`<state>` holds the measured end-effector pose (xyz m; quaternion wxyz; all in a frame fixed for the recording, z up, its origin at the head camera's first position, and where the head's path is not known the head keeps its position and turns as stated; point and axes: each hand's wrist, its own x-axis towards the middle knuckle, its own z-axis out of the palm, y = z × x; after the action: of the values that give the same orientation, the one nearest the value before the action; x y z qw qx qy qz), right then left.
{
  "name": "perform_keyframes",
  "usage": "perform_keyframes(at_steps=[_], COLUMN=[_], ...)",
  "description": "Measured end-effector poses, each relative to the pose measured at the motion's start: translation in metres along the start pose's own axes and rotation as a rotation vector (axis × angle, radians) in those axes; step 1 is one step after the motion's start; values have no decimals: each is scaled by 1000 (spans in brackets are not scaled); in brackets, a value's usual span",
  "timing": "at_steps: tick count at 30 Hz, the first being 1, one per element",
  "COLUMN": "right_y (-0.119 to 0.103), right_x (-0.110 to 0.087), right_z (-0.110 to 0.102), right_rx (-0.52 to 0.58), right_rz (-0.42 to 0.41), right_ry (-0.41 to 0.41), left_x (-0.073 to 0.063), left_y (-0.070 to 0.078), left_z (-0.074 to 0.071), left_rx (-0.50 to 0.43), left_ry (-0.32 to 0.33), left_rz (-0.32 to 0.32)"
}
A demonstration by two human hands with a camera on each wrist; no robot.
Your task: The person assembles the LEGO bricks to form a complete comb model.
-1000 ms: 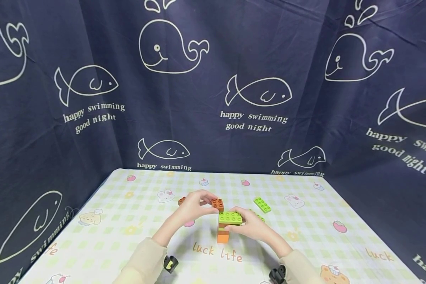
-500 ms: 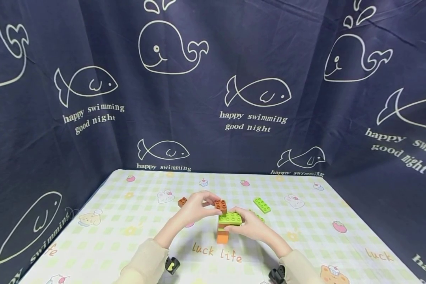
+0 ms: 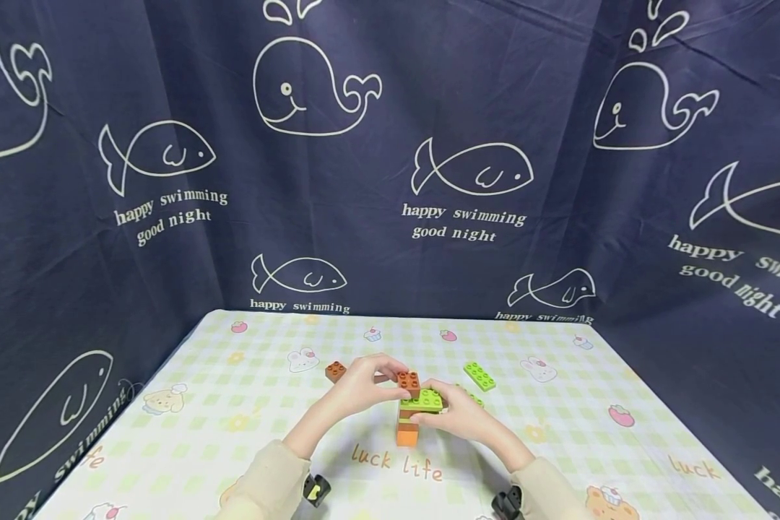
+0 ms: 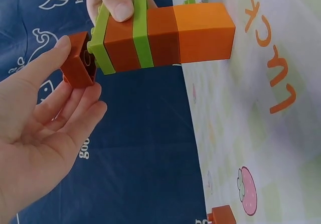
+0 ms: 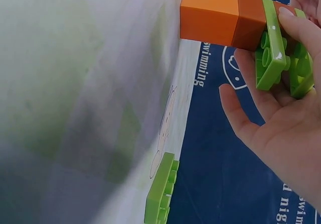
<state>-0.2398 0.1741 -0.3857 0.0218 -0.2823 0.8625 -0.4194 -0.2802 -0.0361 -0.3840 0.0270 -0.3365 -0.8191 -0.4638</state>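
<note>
A tower of toy building bricks [image 3: 407, 434] stands on the table, with an orange block [image 4: 205, 33] at its base. Above the orange come alternating brown and green pieces, and a long green plate [image 3: 422, 400] tops it. My right hand [image 3: 460, 413] grips the upper part, its thumb against the brown layer between the two green plates. My left hand [image 3: 362, 387] pinches a brown brick [image 4: 78, 61] between thumb and fingers over the tower's left end. In the left wrist view this brick tilts, hollow underside facing the plate's studs; whether they touch, I cannot tell.
Beyond the right hand lies a loose green plate [image 3: 479, 375], with another green piece [image 3: 474, 398] partly hidden behind that hand. To the left, a loose brown brick [image 3: 335, 371] sits behind the left hand. A patterned cloth [image 3: 234, 433] covers the table; dark curtains hang around it.
My left hand has brought the brown brick rightward and down, from beside the tower to over the top plate's left end. The right hand has kept its grip in place.
</note>
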Motion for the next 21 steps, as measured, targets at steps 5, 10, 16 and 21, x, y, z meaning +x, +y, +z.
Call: perform_keyframes(at_steps=[5, 10, 16, 21], right_y=[27, 37, 35, 36], right_x=[6, 9, 9, 9], right_z=[5, 7, 8, 10], right_rx=[10, 1, -16, -40], right_rz=[-12, -6, 30, 45], right_ry=[6, 14, 15, 24], left_x=[-1, -1, 0, 1], left_y=[1, 0, -1, 0], left_z=[1, 2, 2, 2], left_rx=[22, 26, 20, 35], left_ry=[-34, -44, -49, -59], left_rz=[3, 15, 20, 27])
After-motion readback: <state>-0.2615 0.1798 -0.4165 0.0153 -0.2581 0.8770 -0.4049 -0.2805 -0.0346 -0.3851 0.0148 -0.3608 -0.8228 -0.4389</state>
